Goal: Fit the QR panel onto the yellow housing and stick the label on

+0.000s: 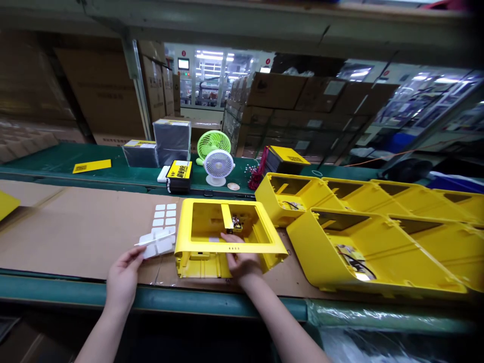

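A yellow plastic housing (200, 237) lies open side up on the cardboard sheet (75, 227) in front of me. My right hand (242, 259) grips its near rim, thumb over the edge reaching inside near a small circuit part (236, 222). My left hand (123, 277) pinches the corner of a white pad sheet (157, 242) just left of the housing. More white pads (165, 214) lie in rows on the cardboard behind it.
Several more yellow housings (363, 242) stand in a row to the right. Behind, on the green belt (56, 161), are two small fans (217, 166), a yellow-labelled black box (179, 174), grey boxes (172, 138) and a yellow card (92, 165). Stacked cartons fill the background.
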Demonstrator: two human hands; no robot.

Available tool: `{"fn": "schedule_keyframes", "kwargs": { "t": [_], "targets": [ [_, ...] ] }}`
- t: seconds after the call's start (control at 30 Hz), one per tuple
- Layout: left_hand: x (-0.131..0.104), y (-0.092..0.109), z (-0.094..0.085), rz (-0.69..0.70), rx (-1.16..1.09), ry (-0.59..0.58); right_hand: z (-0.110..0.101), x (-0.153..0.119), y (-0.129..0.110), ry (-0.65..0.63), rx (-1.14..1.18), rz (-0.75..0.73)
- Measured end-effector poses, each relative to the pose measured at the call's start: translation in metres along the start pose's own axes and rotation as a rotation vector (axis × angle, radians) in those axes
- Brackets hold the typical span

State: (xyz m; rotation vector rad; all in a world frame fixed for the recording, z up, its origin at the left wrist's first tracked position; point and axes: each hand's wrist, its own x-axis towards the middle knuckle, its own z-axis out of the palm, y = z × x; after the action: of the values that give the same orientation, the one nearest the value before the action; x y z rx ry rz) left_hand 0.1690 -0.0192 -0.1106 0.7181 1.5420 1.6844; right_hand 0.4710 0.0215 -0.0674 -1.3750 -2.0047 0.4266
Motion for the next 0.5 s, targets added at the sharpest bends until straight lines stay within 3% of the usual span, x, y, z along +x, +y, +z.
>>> {"fn": "schedule_keyframes", "kwargs": {
  "t": [0.07,0.17,0.27,0.33,0.37,0.4,0.5],
  "targets": [
    [-0.007,0.017,0.002,0.029,-0.151,0.087,-0.004,-0.016,-0.006,0.038,0.037,0.012],
    [-0.032,0.057,0.012,0.189,-0.275,0.17,-0.014,-0.034,-0.027,-0.04,0.219,-0.064],
    [-0.074,0.092,0.027,0.442,-0.158,0.213,-0.029,-0.041,-0.059,-0.169,0.442,-0.094],
    [-0.104,0.1,0.034,0.606,0.038,0.223,-0.04,-0.041,-0.083,-0.229,0.636,-0.074],
    [-0.116,0.1,0.036,0.698,0.113,0.163,-0.046,-0.04,-0.093,-0.25,0.737,-0.046],
    [-0.126,0.098,0.039,0.78,0.162,0.03,-0.051,-0.039,-0.103,-0.263,0.828,-0.001],
    [-0.137,0.091,0.046,0.844,0.289,-0.45,-0.068,-0.037,-0.117,-0.246,0.923,0.185]
  ]
}}
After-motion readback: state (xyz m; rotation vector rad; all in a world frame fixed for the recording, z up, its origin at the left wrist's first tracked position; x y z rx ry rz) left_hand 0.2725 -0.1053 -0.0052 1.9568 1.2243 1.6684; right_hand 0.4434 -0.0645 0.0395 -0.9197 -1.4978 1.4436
